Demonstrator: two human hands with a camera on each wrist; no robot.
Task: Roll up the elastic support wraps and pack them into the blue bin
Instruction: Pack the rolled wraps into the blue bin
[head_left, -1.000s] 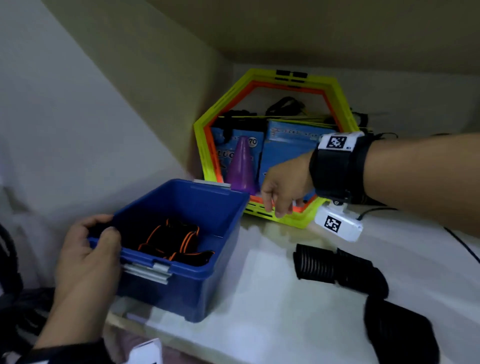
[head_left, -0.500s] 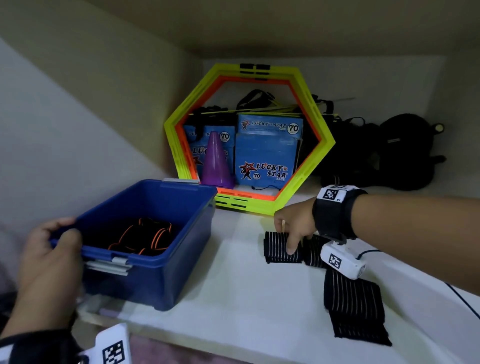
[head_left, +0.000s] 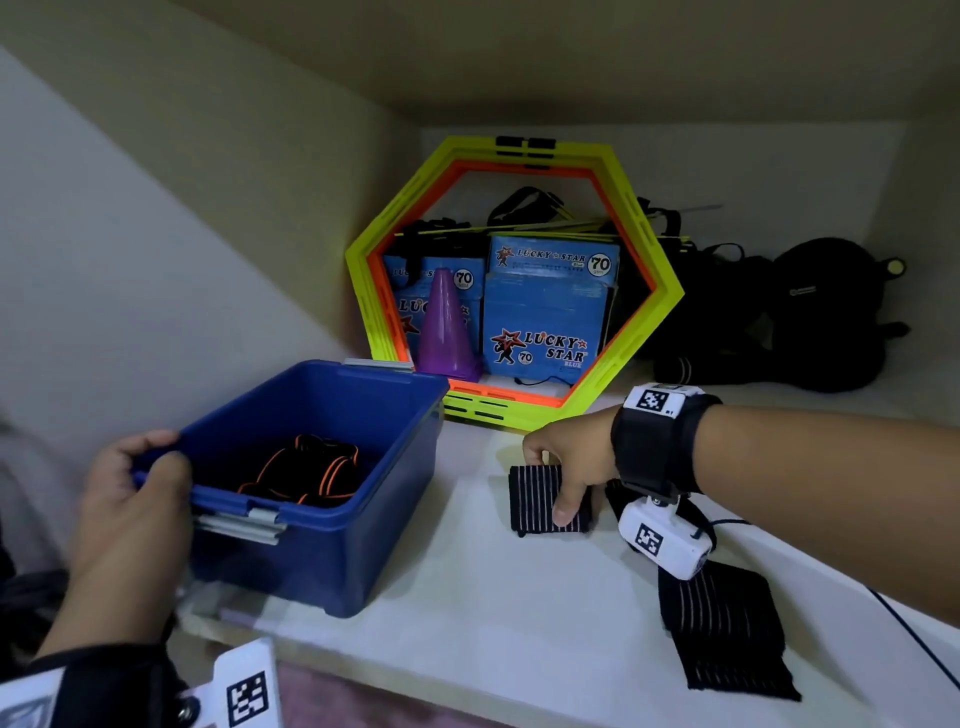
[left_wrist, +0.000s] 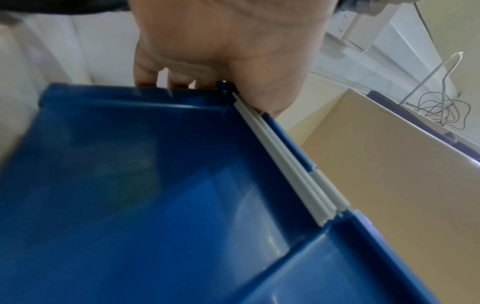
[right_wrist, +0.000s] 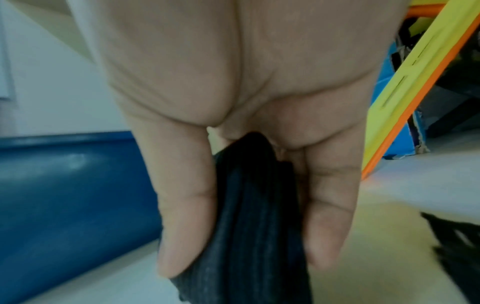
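Observation:
A blue bin (head_left: 363, 499) stands at the left of the white shelf, with black wraps edged in orange (head_left: 306, 470) lying inside. My left hand (head_left: 140, 483) grips the bin's near left corner, thumb over the rim (left_wrist: 182, 107). To the right of the bin lies a black striped elastic wrap (head_left: 535, 499). My right hand (head_left: 558, 467) pinches it between thumb and fingers, and in the right wrist view the dark wrap (right_wrist: 254, 226) runs between them. A second black striped wrap (head_left: 722, 629) lies flat near the shelf's front right.
A yellow and orange hexagon frame (head_left: 514, 280) leans at the back, with blue boxes (head_left: 545, 312) and a purple cone (head_left: 447, 327) behind it. Black bags (head_left: 810, 317) fill the back right corner. A thin cable (head_left: 914, 639) runs along the right. The shelf edge (head_left: 415, 670) is close in front.
My right hand came down from in front of the hexagon frame onto the striped wrap and took hold of it. The left hand stayed on the bin's corner.

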